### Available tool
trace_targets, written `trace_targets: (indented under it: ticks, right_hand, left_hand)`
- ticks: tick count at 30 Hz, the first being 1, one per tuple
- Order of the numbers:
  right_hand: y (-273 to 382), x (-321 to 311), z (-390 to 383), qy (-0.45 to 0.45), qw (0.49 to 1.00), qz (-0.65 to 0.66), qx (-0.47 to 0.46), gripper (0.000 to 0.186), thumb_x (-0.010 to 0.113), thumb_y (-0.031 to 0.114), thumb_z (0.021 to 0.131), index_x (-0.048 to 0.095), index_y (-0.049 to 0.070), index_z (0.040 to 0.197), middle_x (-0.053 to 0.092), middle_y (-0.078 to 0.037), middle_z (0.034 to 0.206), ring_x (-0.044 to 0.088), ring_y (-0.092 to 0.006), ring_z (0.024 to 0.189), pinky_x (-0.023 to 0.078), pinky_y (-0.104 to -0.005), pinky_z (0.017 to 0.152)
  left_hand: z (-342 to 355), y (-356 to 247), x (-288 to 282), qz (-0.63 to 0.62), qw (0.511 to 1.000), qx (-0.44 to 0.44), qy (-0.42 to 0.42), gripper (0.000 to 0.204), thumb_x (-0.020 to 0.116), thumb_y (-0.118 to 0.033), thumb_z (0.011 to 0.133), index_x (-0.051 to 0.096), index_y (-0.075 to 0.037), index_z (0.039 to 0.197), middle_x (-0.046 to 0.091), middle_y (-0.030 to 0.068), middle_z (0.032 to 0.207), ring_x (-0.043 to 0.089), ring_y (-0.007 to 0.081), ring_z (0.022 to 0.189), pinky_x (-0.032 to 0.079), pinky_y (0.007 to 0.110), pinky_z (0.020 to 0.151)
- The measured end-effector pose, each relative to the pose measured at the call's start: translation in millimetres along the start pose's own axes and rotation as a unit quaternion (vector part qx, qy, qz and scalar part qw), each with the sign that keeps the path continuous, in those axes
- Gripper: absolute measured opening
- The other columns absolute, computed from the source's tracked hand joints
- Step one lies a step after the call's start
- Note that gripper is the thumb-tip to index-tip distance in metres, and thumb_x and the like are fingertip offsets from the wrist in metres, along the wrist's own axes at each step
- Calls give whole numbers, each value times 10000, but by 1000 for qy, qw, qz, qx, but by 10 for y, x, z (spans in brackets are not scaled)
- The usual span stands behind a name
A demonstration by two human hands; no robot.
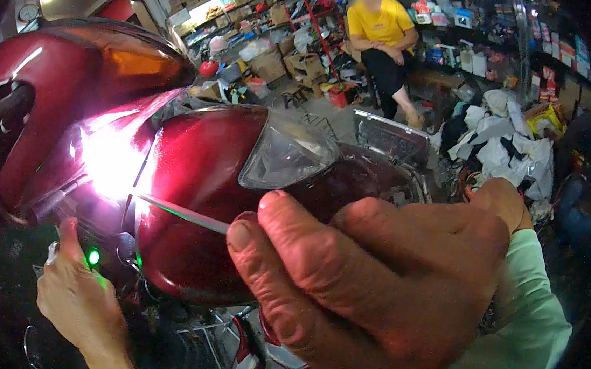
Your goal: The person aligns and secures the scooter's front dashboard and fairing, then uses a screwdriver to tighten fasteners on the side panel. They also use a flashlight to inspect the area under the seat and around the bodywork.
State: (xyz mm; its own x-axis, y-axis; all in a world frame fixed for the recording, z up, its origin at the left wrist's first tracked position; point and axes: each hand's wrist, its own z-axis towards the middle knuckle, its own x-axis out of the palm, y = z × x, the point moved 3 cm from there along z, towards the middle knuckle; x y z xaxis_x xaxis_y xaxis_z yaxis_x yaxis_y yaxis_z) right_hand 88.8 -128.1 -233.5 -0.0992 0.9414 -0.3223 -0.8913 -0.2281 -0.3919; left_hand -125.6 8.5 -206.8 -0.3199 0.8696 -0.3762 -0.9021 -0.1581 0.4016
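A large dark-red motorcycle fairing (198,176) with a clear triangular lamp lens (290,154) fills the middle. My right hand (371,282), large and close, pinches a thin pale rod (187,214) between thumb and fingers. The rod's far end reaches the seam between two red panels, where a white glare hides its tip. At lower left, below the glare, my left hand (85,303) is closed, thumb up, around something dark that I cannot make out. A small green light (94,257) shines beside its thumb.
An orange lens (134,58) sits in the red bodywork at upper left. Behind, a person in a yellow shirt (382,22) sits near crowded shelves. White rags or bags (503,136) are piled at right. Metal frame bars (208,342) and a red-and-white part (246,359) lie below.
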Motion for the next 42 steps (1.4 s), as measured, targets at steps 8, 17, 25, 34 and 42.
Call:
trace_targets:
  ticks: [8, 17, 25, 34, 42]
  right_hand:
    - [-72, 223, -41, -61, 993, 93, -41, 304, 659, 105, 581, 657, 1, 868, 632, -122, 819, 554, -120, 492, 414, -213, 361]
    - [-40, 382, -34, -75, 987, 132, -61, 283, 653, 113, 587, 644, 9, 850, 621, -114, 813, 547, -119, 490, 403, -216, 360]
    - [-27, 380, -6, -62, 990, 117, -57, 265, 647, 121, 592, 632, 16, 835, 611, -106, 807, 541, -118, 489, 393, -219, 358]
    - [12, 265, 33, -67, 990, 112, -49, 245, 640, 130, 598, 619, 24, 817, 599, -97, 801, 534, -117, 488, 383, -222, 356]
    - [5, 228, 62, -60, 992, 104, -46, 227, 634, 137, 603, 607, 31, 802, 589, -89, 795, 527, -116, 487, 373, -225, 354]
  left_hand:
    - [108, 176, -260, 70, 996, -26, 57, 597, 671, -23, 666, 492, -114, 1229, 603, 162, 988, 577, 340, 921, 475, 431, 777]
    - [51, 145, -210, 44, 998, 25, -23, 550, 600, 105, 613, 577, -100, 1123, 641, 157, 897, 624, 355, 774, 483, 451, 667]
    - [31, 22, -72, -8, 998, -12, 69, 622, 577, 88, 618, 524, -113, 1204, 638, 186, 915, 623, 372, 835, 497, 453, 717]
    - [-21, 18, -97, -16, 997, -20, 78, 625, 615, 94, 593, 521, -117, 1173, 641, 156, 910, 626, 363, 825, 502, 447, 698]
    - [11, -56, -82, -67, 996, -11, 57, 578, 602, 95, 606, 531, -95, 1146, 639, 161, 894, 625, 363, 817, 494, 450, 682]
